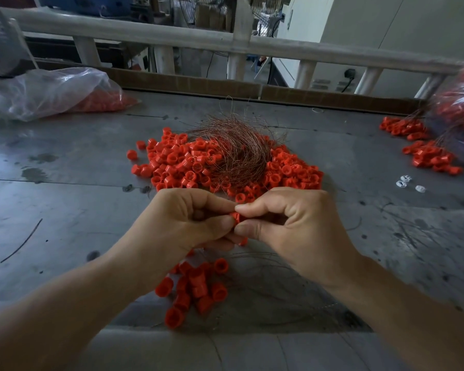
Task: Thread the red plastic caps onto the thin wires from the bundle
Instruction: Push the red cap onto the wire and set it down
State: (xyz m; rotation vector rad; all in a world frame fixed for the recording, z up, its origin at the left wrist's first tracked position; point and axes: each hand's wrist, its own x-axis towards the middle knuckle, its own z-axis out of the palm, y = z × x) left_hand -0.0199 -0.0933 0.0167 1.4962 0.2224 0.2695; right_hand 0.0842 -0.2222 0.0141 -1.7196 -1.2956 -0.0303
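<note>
**Red cap (236,217) pinched between both hands above the tabletop**

Nearest the person, a cluster of red caps (196,287) sits just below the wrists by the near edge of the grey tabletop (65,210). Thin wires (265,263) curve away from it to the right. Whether the cluster rests on the surface or hangs cannot be told.

Above it the left hand (182,223) and right hand (289,226) meet fingertip to fingertip. Each grip is narrow, thumb and forefinger closed on the one red cap, which shows only as a sliver between the fingertips. A second cap (243,241) peeks out just beneath, against the lower fingers.

Beyond the hands lies the loose pile of caps (177,164), with the wire bundle (239,153) fanned across its middle.

Further right are two smaller heaps of caps (426,153), with a few white pieces (406,182) near them.

At the far left a clear plastic bag (51,89) holds more red caps, and another bag (461,108) of them shows at the right edge. A pale railing (145,36) runs behind the tabletop.
</note>
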